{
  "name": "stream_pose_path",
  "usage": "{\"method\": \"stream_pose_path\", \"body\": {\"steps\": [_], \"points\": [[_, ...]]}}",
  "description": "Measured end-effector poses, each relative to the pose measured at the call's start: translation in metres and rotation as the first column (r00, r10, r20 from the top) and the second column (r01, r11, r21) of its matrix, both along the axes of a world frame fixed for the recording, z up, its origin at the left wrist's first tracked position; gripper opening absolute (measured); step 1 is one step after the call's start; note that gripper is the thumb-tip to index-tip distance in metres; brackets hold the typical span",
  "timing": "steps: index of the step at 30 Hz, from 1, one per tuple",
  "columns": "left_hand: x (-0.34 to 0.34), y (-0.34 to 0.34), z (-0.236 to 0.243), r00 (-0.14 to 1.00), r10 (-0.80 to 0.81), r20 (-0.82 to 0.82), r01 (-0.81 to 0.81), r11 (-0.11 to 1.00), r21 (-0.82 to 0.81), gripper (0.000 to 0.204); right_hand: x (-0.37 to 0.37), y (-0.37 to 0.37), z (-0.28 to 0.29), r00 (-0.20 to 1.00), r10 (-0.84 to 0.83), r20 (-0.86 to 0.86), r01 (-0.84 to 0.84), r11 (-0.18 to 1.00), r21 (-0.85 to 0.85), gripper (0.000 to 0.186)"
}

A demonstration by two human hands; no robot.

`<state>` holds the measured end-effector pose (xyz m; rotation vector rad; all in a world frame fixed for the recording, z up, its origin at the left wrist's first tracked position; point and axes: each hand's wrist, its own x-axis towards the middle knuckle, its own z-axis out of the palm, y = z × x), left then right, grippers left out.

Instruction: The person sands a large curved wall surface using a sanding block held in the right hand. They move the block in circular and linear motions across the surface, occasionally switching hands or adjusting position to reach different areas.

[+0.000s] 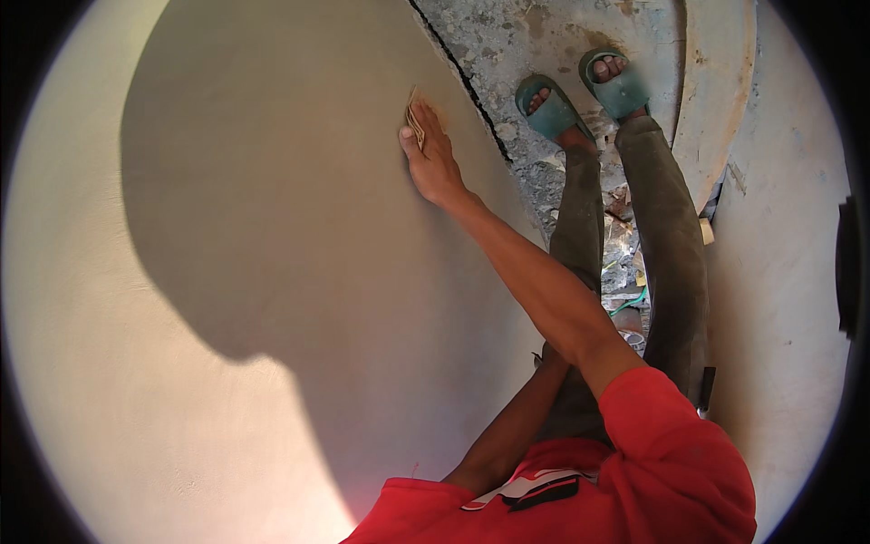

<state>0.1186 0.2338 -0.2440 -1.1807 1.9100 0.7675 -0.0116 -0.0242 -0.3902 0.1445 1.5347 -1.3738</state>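
Note:
My right arm reaches up and to the left across the picture. My right hand (435, 168) presses a folded piece of sandpaper (414, 118) flat against a smooth, pale plastered wall (272, 199). The sandpaper is tan, with its layered edge showing between the thumb and fingers. My left forearm (507, 431) passes down behind my right arm toward my thigh, and the left hand's fingers are hidden there.
A large shadow covers much of the wall. Right of it lies a rough concrete floor (480, 41) with rubble (621, 236) by my legs. My feet wear green slide sandals (553, 113). A curved board (716, 82) and another pale wall (779, 299) stand at the right.

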Motion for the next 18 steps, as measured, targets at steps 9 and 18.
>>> {"method": "stream_pose_path", "body": {"steps": [9,18], "points": [[-0.017,-0.021,-0.005,0.986,0.142,-0.093,-0.131,0.985,0.114,0.081,-0.003,-0.004,-0.002,0.999,-0.024,-0.036,0.021,0.998,-0.064,0.077],[-0.045,-0.039,-0.015,0.985,-0.119,0.125,0.101,0.985,0.14,0.079,0.084,0.065,0.073,0.986,0.131,0.102,-0.125,0.99,-0.061,0.084]]}}
